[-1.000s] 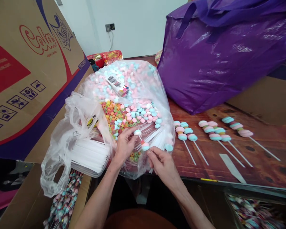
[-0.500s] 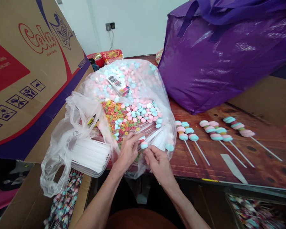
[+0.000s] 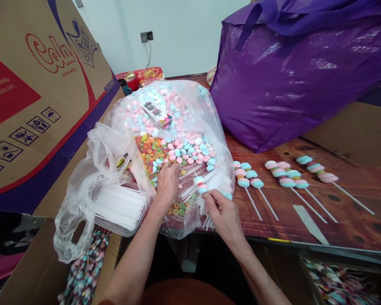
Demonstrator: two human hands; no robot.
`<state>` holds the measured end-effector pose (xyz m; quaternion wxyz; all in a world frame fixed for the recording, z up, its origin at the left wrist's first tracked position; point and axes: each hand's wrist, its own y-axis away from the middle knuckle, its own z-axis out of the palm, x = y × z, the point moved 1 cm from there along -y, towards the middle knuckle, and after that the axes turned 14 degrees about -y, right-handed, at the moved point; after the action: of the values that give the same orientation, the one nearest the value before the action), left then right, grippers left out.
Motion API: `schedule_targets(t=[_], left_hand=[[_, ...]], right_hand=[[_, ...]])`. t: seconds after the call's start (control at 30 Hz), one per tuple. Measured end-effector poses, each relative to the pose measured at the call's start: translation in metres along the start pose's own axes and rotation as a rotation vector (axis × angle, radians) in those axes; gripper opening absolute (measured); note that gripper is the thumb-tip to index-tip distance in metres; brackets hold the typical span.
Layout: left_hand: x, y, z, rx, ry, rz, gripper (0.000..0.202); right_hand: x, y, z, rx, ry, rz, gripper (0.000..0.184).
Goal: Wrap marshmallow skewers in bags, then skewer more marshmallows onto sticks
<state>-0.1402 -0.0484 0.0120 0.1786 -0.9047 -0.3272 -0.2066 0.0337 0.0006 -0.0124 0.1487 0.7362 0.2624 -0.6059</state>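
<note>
My right hand (image 3: 222, 212) pinches a marshmallow skewer (image 3: 200, 184), a white stick with blue and pink marshmallows, its bare tip pointing up and away. My left hand (image 3: 167, 184) is over the candy, fingers bent and close together at the edge of the gummy rings (image 3: 149, 148); what they hold, if anything, is hidden. Loose pink and blue marshmallows (image 3: 190, 148) lie just beyond it. White sticks (image 3: 214, 182) are spread beside the right hand. Finished-looking marshmallow skewers (image 3: 286, 173) lie in a row to the right.
A big clear bag of marshmallows (image 3: 184, 101) lies behind, with a stack of printed cards (image 3: 157, 114) on it. A plastic tub of white sticks (image 3: 120, 209) stands left. A large carton (image 3: 51, 106) and a purple bag (image 3: 292, 84) flank the table.
My hands have moved apart. The left has left the skewer and gone up and left to the candy; the right has shifted slightly right, still holding the skewer.
</note>
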Motion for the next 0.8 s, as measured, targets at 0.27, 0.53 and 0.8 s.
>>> schedule_targets(t=[0.27,0.53,0.8], left_hand=[[-0.007,-0.007,0.008,-0.029,-0.193,0.046,0.02],[0.004,-0.009,0.009,-0.095,-0.221,0.176,0.027],[0.001,-0.009,0.01,-0.071,0.162,0.036,0.019]], right_hand=[[-0.004,0.005,0.005,0.013,0.026,-0.089,0.027],[-0.003,0.007,0.006,0.014,0.001,-0.076,0.027],[0.001,0.005,0.002,-0.034,-0.151,-0.004,0.03]])
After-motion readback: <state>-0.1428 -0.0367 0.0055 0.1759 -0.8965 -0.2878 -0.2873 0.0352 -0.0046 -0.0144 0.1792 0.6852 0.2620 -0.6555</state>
